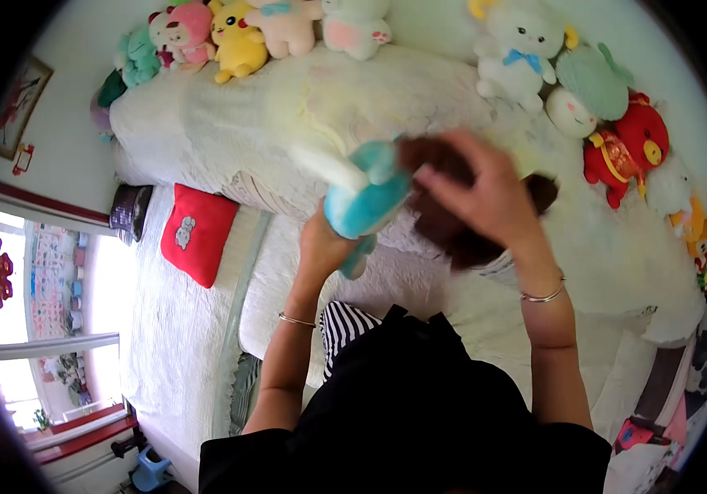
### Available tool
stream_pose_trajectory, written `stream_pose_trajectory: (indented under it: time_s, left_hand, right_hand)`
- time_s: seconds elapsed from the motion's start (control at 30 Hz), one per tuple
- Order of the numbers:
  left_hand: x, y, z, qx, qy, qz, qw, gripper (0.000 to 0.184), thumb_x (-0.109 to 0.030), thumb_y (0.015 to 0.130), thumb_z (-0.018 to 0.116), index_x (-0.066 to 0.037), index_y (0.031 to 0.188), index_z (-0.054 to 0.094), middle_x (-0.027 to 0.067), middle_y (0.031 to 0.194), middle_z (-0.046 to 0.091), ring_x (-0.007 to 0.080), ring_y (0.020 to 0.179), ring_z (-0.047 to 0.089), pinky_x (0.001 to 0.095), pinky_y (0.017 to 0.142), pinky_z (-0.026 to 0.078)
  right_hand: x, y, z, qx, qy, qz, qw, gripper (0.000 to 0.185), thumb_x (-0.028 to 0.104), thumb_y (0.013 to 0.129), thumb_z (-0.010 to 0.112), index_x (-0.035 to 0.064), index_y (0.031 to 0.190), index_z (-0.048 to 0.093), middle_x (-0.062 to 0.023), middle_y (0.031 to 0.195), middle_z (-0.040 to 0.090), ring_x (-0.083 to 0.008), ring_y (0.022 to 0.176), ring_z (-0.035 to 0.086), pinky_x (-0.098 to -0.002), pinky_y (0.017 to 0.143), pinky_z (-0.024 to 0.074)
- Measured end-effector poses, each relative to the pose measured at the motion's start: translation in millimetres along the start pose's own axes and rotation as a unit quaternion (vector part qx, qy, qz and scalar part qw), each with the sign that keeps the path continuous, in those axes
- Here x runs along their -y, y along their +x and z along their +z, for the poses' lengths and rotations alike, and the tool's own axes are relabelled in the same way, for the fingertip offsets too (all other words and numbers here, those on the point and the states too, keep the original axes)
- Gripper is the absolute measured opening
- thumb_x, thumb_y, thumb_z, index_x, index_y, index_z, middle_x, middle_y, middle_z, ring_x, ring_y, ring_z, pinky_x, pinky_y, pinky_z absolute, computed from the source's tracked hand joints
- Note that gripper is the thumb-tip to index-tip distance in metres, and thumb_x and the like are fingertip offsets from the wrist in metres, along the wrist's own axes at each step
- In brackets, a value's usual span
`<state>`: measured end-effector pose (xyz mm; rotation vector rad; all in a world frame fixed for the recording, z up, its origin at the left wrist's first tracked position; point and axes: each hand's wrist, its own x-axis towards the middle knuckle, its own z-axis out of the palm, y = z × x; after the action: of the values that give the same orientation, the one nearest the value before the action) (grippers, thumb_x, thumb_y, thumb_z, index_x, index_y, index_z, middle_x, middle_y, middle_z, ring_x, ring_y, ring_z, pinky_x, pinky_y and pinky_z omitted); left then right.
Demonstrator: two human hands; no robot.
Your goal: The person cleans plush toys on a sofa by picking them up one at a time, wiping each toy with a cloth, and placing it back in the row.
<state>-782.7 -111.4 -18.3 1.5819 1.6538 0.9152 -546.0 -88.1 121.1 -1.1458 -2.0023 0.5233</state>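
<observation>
My left hand (320,244) is wrapped round a blue and white plush toy (362,202), held upright above the sofa seat. Close beside it on the right, my right hand (485,185) is at a dark brown furry thing (444,222), with fingers bent over its upper part. Motion blurs this hand and the brown thing, so its grip is unclear. The brown thing touches or overlaps the right side of the blue toy. Each wrist has a silver bracelet.
Plush toys, among them a yellow one (238,41), a white one (518,53) and a red one (629,148), line the covered sofa back (288,99). A red cushion (200,235) lies at the left. A blue stool (150,469) stands at the lower left.
</observation>
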Motion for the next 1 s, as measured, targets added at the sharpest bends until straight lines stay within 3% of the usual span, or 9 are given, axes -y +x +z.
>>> stream_pose_trajectory:
  time_s: [0.1, 0.2, 0.4, 0.53, 0.6, 0.73, 0.8, 0.9, 1.0]
  left_hand:
    - [-9, 0, 9, 0.031, -0.024, 0.036, 0.999, 0.063, -0.026, 0.065, 0.081, -0.004, 0.119, 0.057, 0.0167, 0.106, 0.067, 0.0322, 0.1, 0.065, 0.0387, 0.084, 0.05]
    - [-8, -6, 5, 0.059, -0.116, 0.043, 0.991, 0.067, -0.02, 0.063, 0.083, -0.002, 0.122, 0.055, 0.0146, 0.111, 0.065, 0.0275, 0.103, 0.063, 0.0378, 0.087, 0.05]
    - [-2, -16, -3, 0.197, -0.283, -0.035, 0.938, 0.071, -0.013, 0.062, 0.086, -0.001, 0.124, 0.055, 0.0105, 0.116, 0.064, 0.0245, 0.107, 0.061, 0.0371, 0.09, 0.05]
    - [27, -23, -11, 0.156, -0.36, -0.03, 0.919, 0.072, -0.008, 0.058, 0.087, -0.001, 0.123, 0.057, 0.009, 0.116, 0.064, 0.0242, 0.107, 0.06, 0.0372, 0.092, 0.049]
    - [29, -25, -15, 0.234, -0.321, -0.11, 0.911, 0.071, -0.003, 0.057, 0.086, -0.001, 0.123, 0.058, 0.0099, 0.116, 0.064, 0.024, 0.107, 0.059, 0.0387, 0.094, 0.048]
    - [42, -29, -16, 0.245, -0.416, -0.07, 0.873, 0.071, 0.001, 0.056, 0.084, -0.001, 0.123, 0.058, 0.0105, 0.116, 0.064, 0.0249, 0.109, 0.059, 0.0393, 0.095, 0.048]
    - [62, -27, -17, 0.212, -0.516, -0.096, 0.824, 0.069, 0.004, 0.057, 0.081, -0.001, 0.122, 0.058, 0.0107, 0.116, 0.064, 0.0259, 0.11, 0.059, 0.0394, 0.096, 0.048]
    - [51, -35, -16, 0.195, -0.539, -0.143, 0.807, 0.072, 0.001, 0.057, 0.076, 0.002, 0.126, 0.054, 0.0157, 0.119, 0.062, 0.0318, 0.11, 0.059, 0.043, 0.098, 0.047]
    - [84, -32, -15, 0.208, -0.577, -0.083, 0.785, 0.065, 0.001, 0.058, 0.075, 0.002, 0.121, 0.058, 0.0137, 0.114, 0.064, 0.0302, 0.107, 0.06, 0.0424, 0.095, 0.049]
  right_hand:
    - [-31, -12, 22, -0.033, -0.023, -0.071, 0.997, 0.034, 0.022, 0.078, 0.072, 0.0051, 0.105, 0.061, -0.0154, 0.093, 0.066, -0.037, 0.083, 0.063, -0.0413, 0.074, 0.0506]
    - [-58, -7, -14, -0.142, 0.004, 0.098, 0.985, 0.03, 0.018, 0.081, 0.072, 0.0034, 0.106, 0.063, -0.0161, 0.092, 0.069, -0.0281, 0.083, 0.069, -0.0332, 0.074, 0.0527]
    - [-52, -9, -10, -0.024, 0.023, 0.012, 0.999, 0.032, 0.022, 0.082, 0.072, 0.0019, 0.106, 0.062, -0.0137, 0.09, 0.068, -0.023, 0.081, 0.065, -0.033, 0.076, 0.0505]
    - [-34, -6, -36, -0.047, 0.201, 0.193, 0.959, 0.029, 0.022, 0.082, 0.071, 0.0023, 0.102, 0.062, -0.0121, 0.089, 0.067, -0.0252, 0.078, 0.063, -0.0328, 0.075, 0.0507]
    - [-19, -13, -19, -0.037, 0.081, -0.04, 0.995, 0.025, 0.021, 0.083, 0.069, 0.0025, 0.099, 0.061, -0.0119, 0.088, 0.066, -0.0256, 0.074, 0.063, -0.033, 0.073, 0.0509]
    - [-67, -4, -7, -0.074, -0.141, 0.052, 0.986, 0.029, 0.019, 0.08, 0.072, 0.0039, 0.103, 0.062, -0.0129, 0.09, 0.066, -0.0261, 0.078, 0.064, -0.0335, 0.074, 0.0502]
    - [-52, -4, -18, -0.056, -0.031, 0.13, 0.989, 0.031, 0.016, 0.079, 0.073, 0.0047, 0.106, 0.062, -0.0127, 0.09, 0.066, -0.0257, 0.079, 0.064, -0.0325, 0.075, 0.0501]
    - [-25, -16, 3, -0.001, 0.151, -0.046, 0.987, 0.031, 0.014, 0.079, 0.073, 0.0049, 0.106, 0.061, -0.0127, 0.088, 0.066, -0.0237, 0.081, 0.064, -0.0317, 0.076, 0.0499]
    - [-80, -12, 25, -0.027, -0.009, 0.076, 0.997, 0.031, 0.012, 0.079, 0.074, 0.0045, 0.106, 0.061, -0.0122, 0.087, 0.066, -0.0211, 0.08, 0.062, -0.0297, 0.077, 0.0493]
